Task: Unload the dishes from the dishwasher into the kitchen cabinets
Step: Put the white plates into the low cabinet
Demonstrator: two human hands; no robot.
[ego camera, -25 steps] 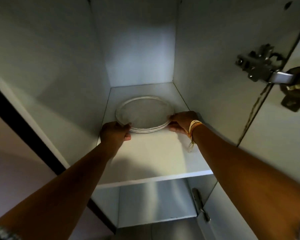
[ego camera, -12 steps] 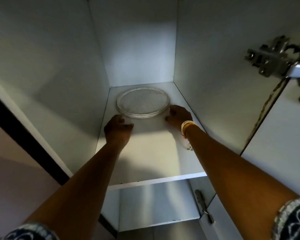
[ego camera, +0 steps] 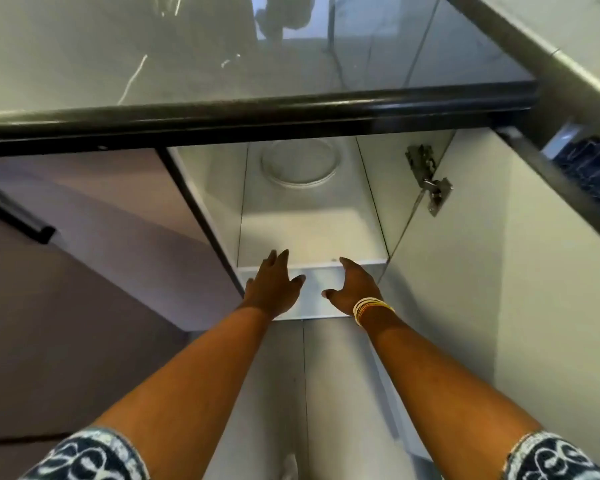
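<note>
While both hands hang empty, the plate (ego camera: pixel 299 163) lies flat at the back of the shelf (ego camera: pixel 312 233).

Left hand (ego camera: pixel 272 284) and right hand (ego camera: pixel 352 289) — fingers spread, holding nothing — hover at the shelf's front edge. Plate looks glassy, stiff, likely breakable and slick — grip opposite rims. Shelf is smooth white; counter (ego camera: pixel 222 64) overhangs it, hinge (ego camera: pixel 428 180) to its right.

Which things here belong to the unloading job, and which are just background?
Job: plates stacked at the back of the cabinet shelf; left hand and right hand, both empty.

Background: door hinge, countertop, black drawer handle.
</note>
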